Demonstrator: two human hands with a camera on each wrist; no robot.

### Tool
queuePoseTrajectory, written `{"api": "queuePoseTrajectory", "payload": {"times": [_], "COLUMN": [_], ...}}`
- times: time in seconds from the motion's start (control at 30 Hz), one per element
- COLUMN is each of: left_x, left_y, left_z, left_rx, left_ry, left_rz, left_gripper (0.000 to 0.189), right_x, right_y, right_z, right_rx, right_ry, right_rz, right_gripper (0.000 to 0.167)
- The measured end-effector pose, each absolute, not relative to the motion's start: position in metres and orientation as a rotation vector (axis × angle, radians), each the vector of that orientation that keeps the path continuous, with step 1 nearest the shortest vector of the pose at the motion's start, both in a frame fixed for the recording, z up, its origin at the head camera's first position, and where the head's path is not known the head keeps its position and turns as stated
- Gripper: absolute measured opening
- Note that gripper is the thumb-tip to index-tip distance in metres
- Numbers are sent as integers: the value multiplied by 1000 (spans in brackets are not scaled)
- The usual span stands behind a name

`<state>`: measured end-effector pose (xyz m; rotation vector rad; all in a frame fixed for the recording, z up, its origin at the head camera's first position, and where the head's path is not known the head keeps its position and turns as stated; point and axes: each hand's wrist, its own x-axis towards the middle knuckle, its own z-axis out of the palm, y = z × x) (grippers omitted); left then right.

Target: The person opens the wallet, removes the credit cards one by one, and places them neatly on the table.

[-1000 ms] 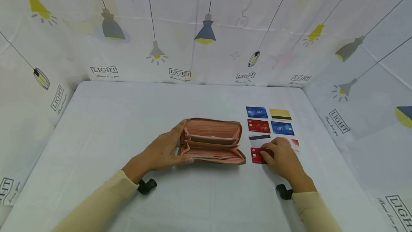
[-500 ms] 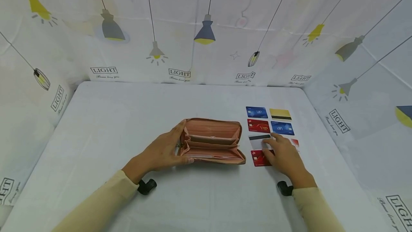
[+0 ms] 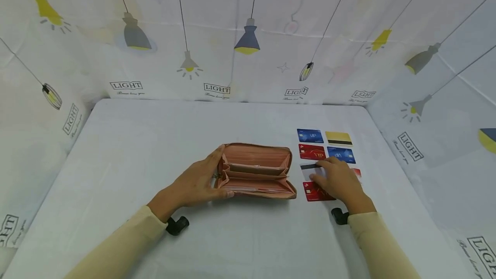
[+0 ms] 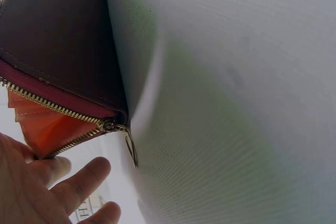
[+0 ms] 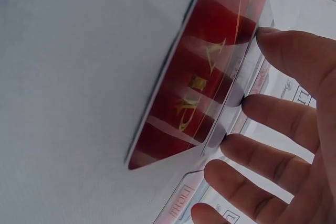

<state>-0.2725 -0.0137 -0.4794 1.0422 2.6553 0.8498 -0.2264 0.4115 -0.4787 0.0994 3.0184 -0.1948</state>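
A brown zip-around wallet (image 3: 255, 158) stands spread open, its pink pleated compartments facing up. My left hand (image 3: 197, 182) grips its left end, thumb on the near side and fingers at the far side. In the left wrist view, a zipper pull hangs from the wallet's corner (image 4: 58, 35). My right hand (image 3: 339, 180) is over a whitish card with a dark stripe (image 3: 308, 172); thumb and fingertips touch it and partly hide it. Just nearer lies a red VIP card (image 3: 313, 191), seen large in the right wrist view beside the spread fingers (image 5: 278, 116).
Beyond the right hand, more cards lie in two columns: a blue card (image 3: 310, 135), a gold card (image 3: 339, 138), another red card (image 3: 311, 151) and another blue card (image 3: 342, 154). A white-and-red card (image 3: 357, 172) shows past the right hand. Printed cloth walls surround the white table (image 3: 155, 128).
My right hand has left the near red card and moved slightly away from me to the striped card. The red card has shifted slightly nearer. The left hand and wallet have stayed put.
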Motion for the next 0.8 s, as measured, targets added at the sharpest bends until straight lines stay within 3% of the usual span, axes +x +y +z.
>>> {"api": "queuePoseTrajectory", "payload": {"times": [0.2, 0.47, 0.8], "left_x": [-271, -272, -272], "left_y": [-13, -13, -13], "left_z": [-478, -480, -480], "left_rx": [1033, 1022, 1007], "left_ry": [2652, 2641, 2635], "left_rz": [846, 849, 852], "left_gripper": [124, 125, 125], "right_x": [-224, -227, -227], "right_y": [409, 394, 384], "right_z": [-478, -475, -478], "right_rx": [124, 201, 329], "right_ry": [3014, 2995, 2977], "right_rz": [-106, -69, -72], "right_gripper": [69, 89, 86]}}
